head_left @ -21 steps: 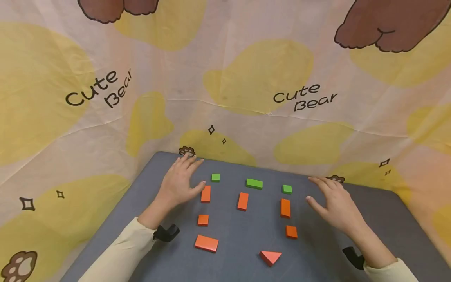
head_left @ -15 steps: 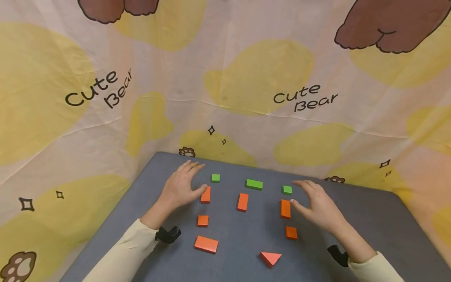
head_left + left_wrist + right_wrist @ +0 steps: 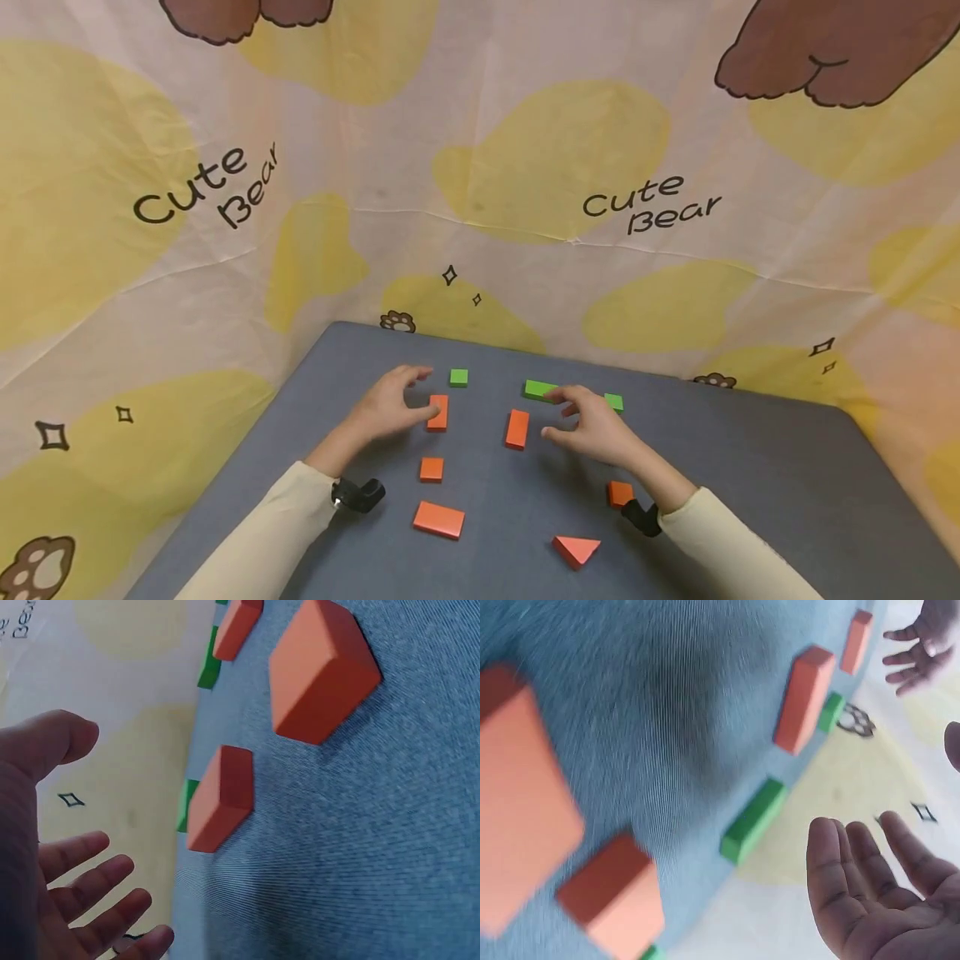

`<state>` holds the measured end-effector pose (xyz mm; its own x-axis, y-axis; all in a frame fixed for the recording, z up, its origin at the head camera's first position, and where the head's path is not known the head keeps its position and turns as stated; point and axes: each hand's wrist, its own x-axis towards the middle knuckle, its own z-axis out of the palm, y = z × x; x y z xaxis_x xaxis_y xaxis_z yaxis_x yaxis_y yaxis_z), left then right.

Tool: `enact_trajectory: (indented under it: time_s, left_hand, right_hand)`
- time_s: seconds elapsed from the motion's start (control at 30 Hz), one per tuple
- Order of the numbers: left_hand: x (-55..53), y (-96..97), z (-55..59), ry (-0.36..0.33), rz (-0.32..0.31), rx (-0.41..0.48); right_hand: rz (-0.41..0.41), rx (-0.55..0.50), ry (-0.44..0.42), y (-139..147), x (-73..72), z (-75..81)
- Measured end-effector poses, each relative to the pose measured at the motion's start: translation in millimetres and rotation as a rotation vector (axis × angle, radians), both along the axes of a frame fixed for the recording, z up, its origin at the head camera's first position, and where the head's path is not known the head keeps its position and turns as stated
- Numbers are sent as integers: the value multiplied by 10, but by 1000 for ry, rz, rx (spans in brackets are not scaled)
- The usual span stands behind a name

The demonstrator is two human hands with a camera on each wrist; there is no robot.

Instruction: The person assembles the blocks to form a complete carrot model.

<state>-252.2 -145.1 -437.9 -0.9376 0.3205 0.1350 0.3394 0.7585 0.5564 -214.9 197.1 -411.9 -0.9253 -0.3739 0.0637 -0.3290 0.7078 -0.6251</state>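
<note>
My left hand (image 3: 386,408) hovers at the left with relaxed fingers, its thumb overlapping the left orange rectangular block (image 3: 442,417) in the head view. The left wrist view shows that palm (image 3: 60,922) holding nothing, spread beside the blocks. Over the middle right is my right hand (image 3: 596,427), fingers loosely bent and gripping nothing. Its fingertips overlap the end of a long green block (image 3: 536,389), and its thumb points at the middle orange block (image 3: 517,430). Hidden behind this hand is another orange block. A small green block (image 3: 615,402) peeks out beyond the knuckles.
A small green block (image 3: 459,378) lies at the back left. Nearer the front are two small orange blocks, one left (image 3: 431,470) and one right (image 3: 619,493), a larger orange block (image 3: 438,520) and a red triangular block (image 3: 576,551). A printed cloth (image 3: 510,167) hangs behind the grey table (image 3: 510,517).
My right hand has swept left from beside the right-hand blocks to over them, toward the middle. The left hand has lowered slightly, its fingers bending a little. The blocks have stayed put.
</note>
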Motion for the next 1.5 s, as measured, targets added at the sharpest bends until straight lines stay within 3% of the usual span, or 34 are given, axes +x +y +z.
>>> enact_trajectory:
  time_s: [0.23,0.47,0.63,0.83,1.5]
  left_hand:
    - [-76,-27,-119,-73,-22,69]
    - [-129,-17,-186,-132,-15,56]
    - [-132,-3,-204,-167,-2,72]
    - [-147,-4,-222,-161,-13,65]
    - [-156,84,-198,-170,-43,-54]
  right_hand:
    - [-40,-48,-134,-195,-132,-151]
    - [-102,-63,-190,-293,-180,-276]
    - [-130,-40,-194,-339,-184,-332]
    - [-150,3,-191,-384,-205,-379]
    - [-98,65,-174,-380,-209,-335]
